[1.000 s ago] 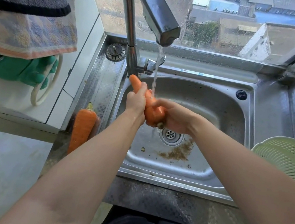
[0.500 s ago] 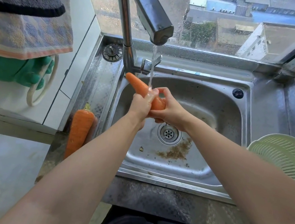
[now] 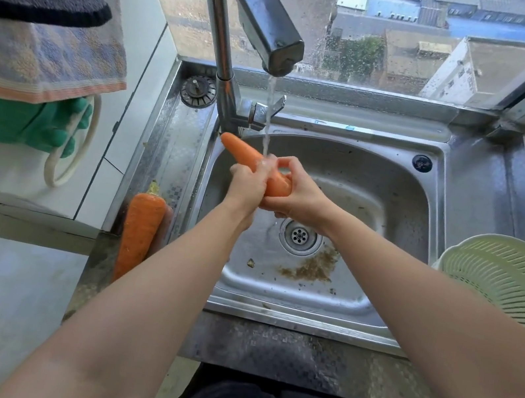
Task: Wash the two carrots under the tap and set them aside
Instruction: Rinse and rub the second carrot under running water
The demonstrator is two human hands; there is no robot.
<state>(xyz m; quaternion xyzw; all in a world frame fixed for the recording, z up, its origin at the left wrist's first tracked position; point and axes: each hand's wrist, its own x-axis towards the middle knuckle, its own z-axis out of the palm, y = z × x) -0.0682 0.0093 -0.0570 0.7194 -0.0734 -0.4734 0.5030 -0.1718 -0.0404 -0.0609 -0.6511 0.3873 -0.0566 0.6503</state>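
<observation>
A long orange carrot [image 3: 247, 158] is being held over the stainless steel sink [image 3: 394, 193], slanting from its bare narrow tip, near the base of the tall chrome tap [image 3: 266, 22], down to the right. The left hand [image 3: 245, 186] is wrapping round its middle, and the right hand [image 3: 301, 195] is gripping the thicker end, which is disappearing into the palm. A thin stream of water [image 3: 268, 120] is falling from the spout onto the carrot where the two hands are meeting; the fingers there are blurring under the splash and are hard to tell apart.

A second, fatter orange carrot [image 3: 139, 233] is lying on the patterned steel table just left of the basin, its stalk end pointing towards the window. A darker reddish shape is sitting tight against its sink side, too hidden to identify. Brown grit [image 3: 311, 269] is lying beside the round drain [image 3: 299, 236]. A pale green slotted plastic colander [image 3: 510, 285] is being cut off by the right edge, and a green frog-like object [image 3: 33, 125] is half hiding under a hanging patterned towel [image 3: 38, 33].
</observation>
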